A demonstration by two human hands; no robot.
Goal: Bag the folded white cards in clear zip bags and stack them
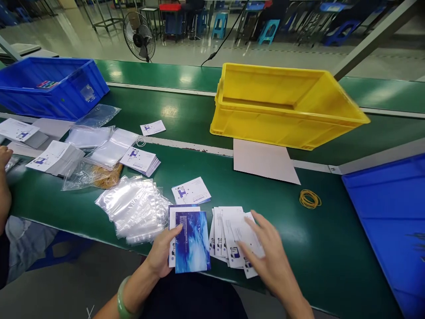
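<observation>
In the head view my left hand (162,251) is closed on a small stack of printed cards. A blue card (192,241) with a cloudy pattern lies on top, its thumb edge pinned by my thumb; a white card and another blue edge show behind it. My right hand (270,252) has its fingers apart over a fanned row of white cards (229,230) at the table's front edge. Thumb and fingertips appear to touch the rightmost card, though contact is hard to judge. Behind my left hand lie clear plastic bags (136,208) and a small white card pile (191,191).
A yellow bin (259,122) sits on cardboard (265,161) beyond the cards. Rubber bands (310,199) lie right, near a blue panel (385,212). Leftward are a blue bin (83,95), card stacks (55,157) and bagged rubber bands (108,176). Another person's hand (4,157) shows far left.
</observation>
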